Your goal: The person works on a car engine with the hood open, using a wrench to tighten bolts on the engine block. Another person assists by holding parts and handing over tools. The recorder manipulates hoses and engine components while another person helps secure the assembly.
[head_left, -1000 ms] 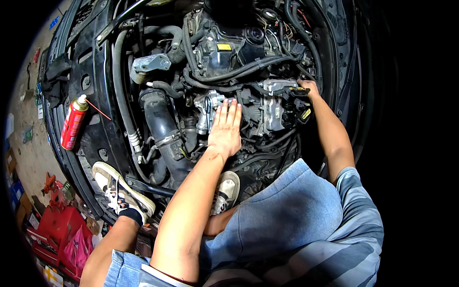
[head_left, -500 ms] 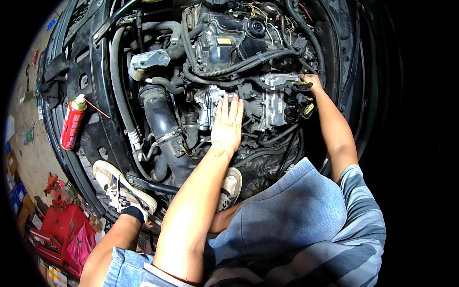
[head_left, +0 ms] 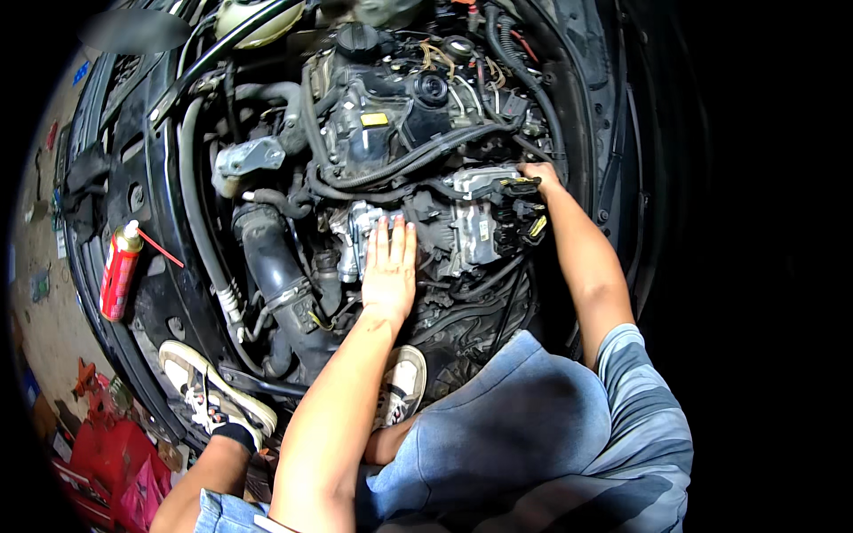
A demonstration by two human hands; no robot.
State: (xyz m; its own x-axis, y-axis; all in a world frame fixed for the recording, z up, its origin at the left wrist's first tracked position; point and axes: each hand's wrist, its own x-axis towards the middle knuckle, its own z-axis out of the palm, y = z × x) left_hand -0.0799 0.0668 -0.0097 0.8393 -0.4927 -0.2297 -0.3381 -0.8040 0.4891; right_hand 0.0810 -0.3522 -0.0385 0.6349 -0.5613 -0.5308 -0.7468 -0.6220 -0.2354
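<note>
My left hand (head_left: 389,271) lies with fingers stretched and slightly apart on a silver metal component (head_left: 354,240) in the engine bay, just right of a wide black intake hose (head_left: 267,253). My right hand (head_left: 540,177) reaches to the back right end of a silver housing (head_left: 474,233) with black connectors (head_left: 518,213). Its fingers curl round that end and are partly hidden. Ribbed dark hoses (head_left: 409,164) run across behind both hands, below the black engine cover (head_left: 360,142).
A red spray can (head_left: 118,280) with a thin straw stands on the black front panel (head_left: 164,293). My shoes (head_left: 200,382) rest in the bay and on its front. A metal bracket (head_left: 249,164) sits upper left. A red cabinet (head_left: 107,457) and clutter lie on the floor at lower left.
The whole view has shifted, so the engine sits lower and further left in the picture. Both hands stay at the same engine parts, with little visible movement against them.
</note>
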